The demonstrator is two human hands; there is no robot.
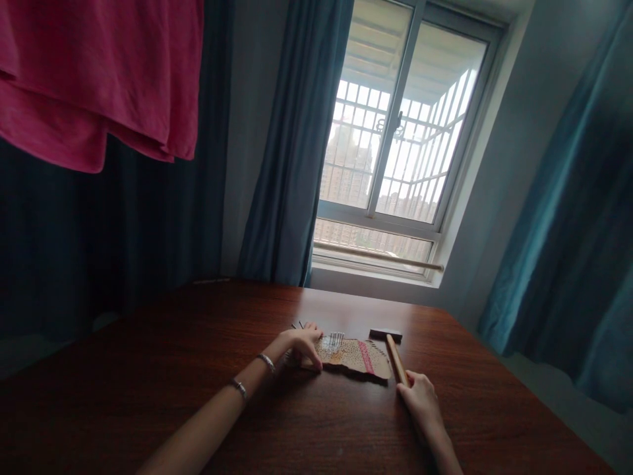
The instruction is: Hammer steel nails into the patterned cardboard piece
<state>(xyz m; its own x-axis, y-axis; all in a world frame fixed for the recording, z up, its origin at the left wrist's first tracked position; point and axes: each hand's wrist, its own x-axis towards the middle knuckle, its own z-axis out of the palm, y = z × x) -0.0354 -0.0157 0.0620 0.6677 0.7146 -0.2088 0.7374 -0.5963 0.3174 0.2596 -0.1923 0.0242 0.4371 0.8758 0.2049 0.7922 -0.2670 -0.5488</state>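
A torn piece of cardboard (351,356) with a red stripe and many small dark holes lies on the table. Several thin nails (337,338) stand upright in a row near its far edge. My left hand (304,344) grips the cardboard's left end, thumb at the near side and fingers at the far side. Just beyond that hand, two dark thin ends stick up, too small to name surely. My right hand (419,396) is closed round the lower end of a hammer's wooden handle (397,359). The dark hammer head (386,334) rests on or close above the table, right of the cardboard.
The brown wooden table (222,396) reaches to a barred window (390,145). Blue curtains (297,145) hang at its left and more at the far right. A pink cloth (113,79) hangs at the upper left.
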